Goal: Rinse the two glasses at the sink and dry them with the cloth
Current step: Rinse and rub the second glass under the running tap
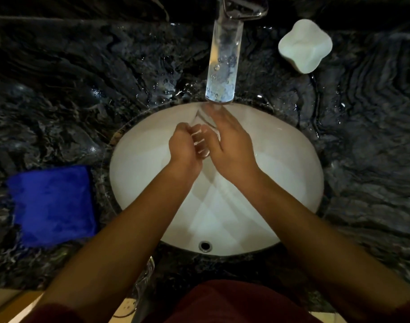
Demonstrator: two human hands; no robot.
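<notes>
I hold one glass (205,127) over the white sink (292,164), just under the tap (222,64), near the far rim of the bowl. The glass is transparent and hard to make out (I see mostly its edges and the shine on it). It lies tilted, and its long axis seems to run from the tap toward my body, with the far end close to the mouth of the tap.

My left hand (184,145) is on the left side of the glass, its fingers (199,142) curled around the nearer part, so this hand carries it. My right hand (229,138) lies on the right side and over the top, the fingers rather straight and close together, reaching toward the tap and pressing on the wall of the glass. So the glass sits between my two hands, touching both. I cannot tell surely whether water is running now.

I judge that the rinsing of this glass is in progress. The second glass (145,273) I believe is the faint clear shape at the near edge of the counter (59,89), left of my body, but it is dim. The blue cloth (52,206) waits folded on the counter at the left of the sink, so my left hand is the nearer one for taking it when drying comes.
</notes>
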